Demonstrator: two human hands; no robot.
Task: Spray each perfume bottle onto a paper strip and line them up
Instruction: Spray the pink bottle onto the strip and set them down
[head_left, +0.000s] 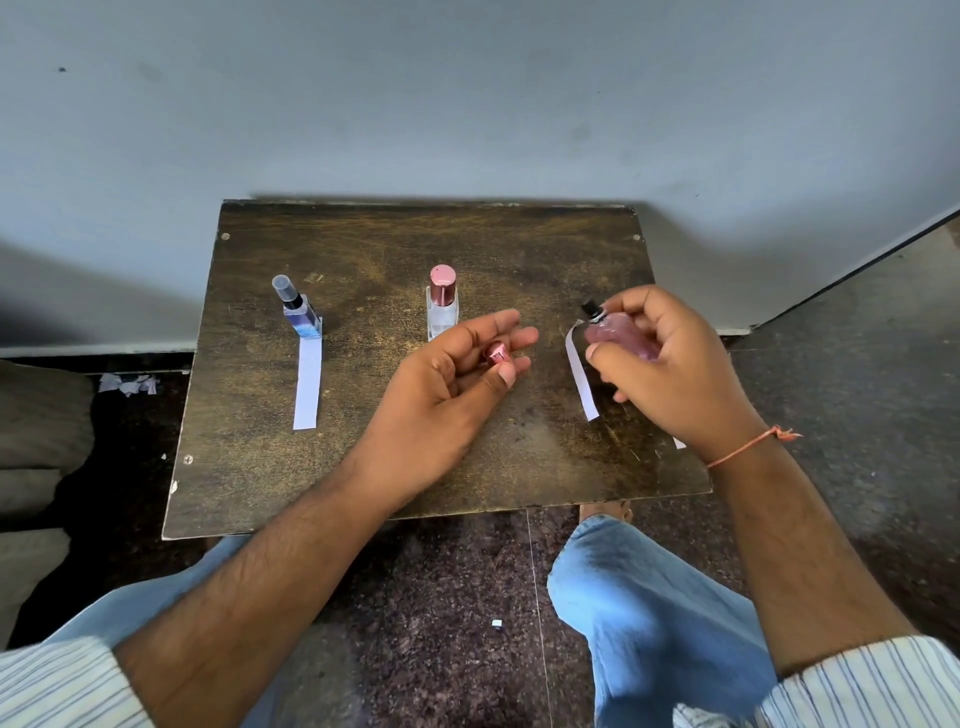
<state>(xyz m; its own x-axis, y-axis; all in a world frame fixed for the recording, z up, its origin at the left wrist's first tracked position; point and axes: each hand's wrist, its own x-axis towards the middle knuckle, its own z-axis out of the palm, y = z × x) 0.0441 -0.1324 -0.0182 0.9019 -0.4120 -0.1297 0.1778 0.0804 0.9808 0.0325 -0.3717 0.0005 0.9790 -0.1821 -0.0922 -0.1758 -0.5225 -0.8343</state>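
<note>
A blue perfume bottle (300, 310) with a clear cap stands at the left of the small wooden table (363, 467), on the far end of a white paper strip (307, 384). A clear bottle (442, 306) with a pink cap stands in the middle. My right hand (670, 364) holds a pink bottle (615, 335), uncapped, black nozzle pointing left, over a second paper strip (581, 376) whose far end curls up. My left hand (457, 374) pinches the small pink cap (496, 354) between thumb and fingers.
The table stands against a grey wall (467, 104) on a dark speckled floor. Torn paper scraps (127, 384) lie on the floor at the left. My knees in blue jeans (649, 597) sit below the table's near edge. A bit of white paper (679, 442) shows under my right wrist.
</note>
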